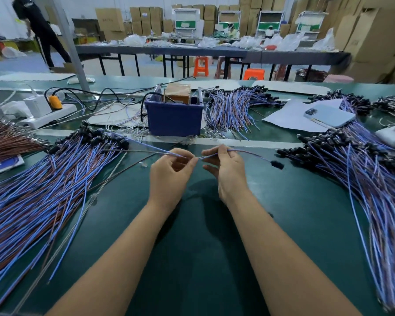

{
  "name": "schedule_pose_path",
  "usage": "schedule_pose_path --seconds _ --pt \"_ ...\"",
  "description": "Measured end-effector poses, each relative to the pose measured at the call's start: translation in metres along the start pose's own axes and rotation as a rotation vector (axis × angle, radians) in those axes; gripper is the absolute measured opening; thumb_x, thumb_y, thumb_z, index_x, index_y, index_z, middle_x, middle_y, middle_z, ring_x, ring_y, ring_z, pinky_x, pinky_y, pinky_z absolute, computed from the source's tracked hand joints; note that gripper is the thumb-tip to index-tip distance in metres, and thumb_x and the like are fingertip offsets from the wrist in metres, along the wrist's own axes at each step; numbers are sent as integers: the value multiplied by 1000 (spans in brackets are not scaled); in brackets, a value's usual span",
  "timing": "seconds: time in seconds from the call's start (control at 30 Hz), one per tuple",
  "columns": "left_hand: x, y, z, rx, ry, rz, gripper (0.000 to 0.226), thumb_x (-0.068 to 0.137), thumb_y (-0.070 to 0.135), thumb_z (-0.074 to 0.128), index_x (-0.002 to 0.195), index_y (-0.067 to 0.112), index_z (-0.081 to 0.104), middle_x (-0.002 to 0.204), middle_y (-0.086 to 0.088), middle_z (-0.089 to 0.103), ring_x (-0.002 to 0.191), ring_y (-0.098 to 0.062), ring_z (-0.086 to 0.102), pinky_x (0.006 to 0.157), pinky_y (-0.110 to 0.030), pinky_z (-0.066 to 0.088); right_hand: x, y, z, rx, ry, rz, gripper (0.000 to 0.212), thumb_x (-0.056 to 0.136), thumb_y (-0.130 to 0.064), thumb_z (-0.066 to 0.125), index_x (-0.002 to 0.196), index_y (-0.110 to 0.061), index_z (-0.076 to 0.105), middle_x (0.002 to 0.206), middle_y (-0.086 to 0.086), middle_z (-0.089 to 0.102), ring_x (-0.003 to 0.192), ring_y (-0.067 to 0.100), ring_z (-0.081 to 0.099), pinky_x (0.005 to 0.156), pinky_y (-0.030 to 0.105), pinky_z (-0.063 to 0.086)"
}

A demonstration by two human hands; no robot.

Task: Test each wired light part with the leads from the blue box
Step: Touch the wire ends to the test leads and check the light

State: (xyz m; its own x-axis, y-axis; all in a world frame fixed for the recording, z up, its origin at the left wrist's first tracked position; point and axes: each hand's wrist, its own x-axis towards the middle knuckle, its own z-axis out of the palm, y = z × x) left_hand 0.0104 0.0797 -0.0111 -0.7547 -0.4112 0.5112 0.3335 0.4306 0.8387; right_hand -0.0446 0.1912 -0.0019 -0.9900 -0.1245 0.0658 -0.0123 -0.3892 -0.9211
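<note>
- The left hand (169, 171) pinches, between thumb and curled fingers, thin leads (144, 148) that run up and to the left, toward the far side of the table.
- The right hand (224, 169) holds a wired light part with blue and brown wires and a black cap (244, 153), fingers curled round the wire near its bare end.
- The part's long axis lies almost straight left to right; its black cap (276, 164) points right and slightly near, hanging just above the dark green table mat (198, 236), and its bare end points left, meeting the leads between the two hands.
- The dark blue plastic box (174, 118) stands far of the hands, at the table's middle.
- A large fan of blue and brown wired parts (39, 192) lies to the left, another pile (374, 179) to the right, a third (233, 106) just right of the box.
- A pale blue phone (330, 115) rests on white paper (283, 117) at far right; a white power strip (48, 115) lies at far left.
</note>
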Motion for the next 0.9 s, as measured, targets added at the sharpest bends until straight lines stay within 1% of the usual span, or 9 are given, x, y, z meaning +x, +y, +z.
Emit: schedule_pose_path --seconds 0.1,0.17,0.23,0.3,0.37,0.5,0.63,0.77,0.9 --pt "-15 26 26 50 -19 240 23 82 16 70 75 36 62 73 18 64 70 1 60 63 -16 48 5 -26 -24 -111 49 6 32 106 -19 35 79 -13 53 60 1 57 44 8 50 45 19 43" --pt "-23 43 50 79 -72 373 13 81 14 70 78 26 66 76 15 63 73 -2 59 63 -21 50 8 -47 -48 -239 85 -35 30 105 -17 36 81 -15 54 55 1 48 38 6 40 41 19 33" --pt "-34 59 77 107 -175 447 6 80 12 70 81 17 68 80 9 64 75 -10 61 63 -30 54 10 -68 -76 -365 105 -70 28 105 -17 35 85 -14 55 53 -1 42 42 8 37 43 21 29" --pt "-47 74 102 96 -287 475 6 81 10 70 84 15 70 82 6 63 77 -13 60 64 -32 55 10 -90 -107 -533 133 -90 25 105 -19 36 95 -9 57 59 -1 42 50 11 38 48 23 31" --pt "-60 89 124 51 -364 478 10 81 6 68 87 13 71 84 5 63 80 -13 60 65 -31 54 9 -111 -140 -767 163 -142 26 103 -20 38 107 -3 58 66 1 46 58 16 42 53 25 37" --pt "-80 108 161 -1 -549 428 34 82 -8 58 104 12 74 103 -1 70 97 -17 62 82 -33 53 5 -145 -202 -1260 232 -218 29 101 -25 43 116 -12 63 97 5 62 86 24 54 74 33 40" --pt "-96 110 184 11 -730 394 33 86 -3 55 109 12 73 105 -4 71 103 -22 60 89 -35 49 -3 -153 -239 -1512 368 -158 25 100 -30 44 109 -17 64 105 8 66 86 26 54 72 37 44" --pt "-97 95 187 117 -801 336 22 87 8 61 103 15 76 98 -4 72 110 -23 53 94 -32 42 -11 -138 -247 -1690 446 -61 24 99 -24 42 110 -17 62 109 10 64 92 31 55 69 34 41" --pt "-78 75 167 193 -722 190 22 88 10 60 99 20 76 92 1 69 112 -21 49 95 -26 39 -10 -118 -217 -1841 556 -248 27 90 -13 48 116 -10 56 117 17 49 107 34 44 84 39 39"
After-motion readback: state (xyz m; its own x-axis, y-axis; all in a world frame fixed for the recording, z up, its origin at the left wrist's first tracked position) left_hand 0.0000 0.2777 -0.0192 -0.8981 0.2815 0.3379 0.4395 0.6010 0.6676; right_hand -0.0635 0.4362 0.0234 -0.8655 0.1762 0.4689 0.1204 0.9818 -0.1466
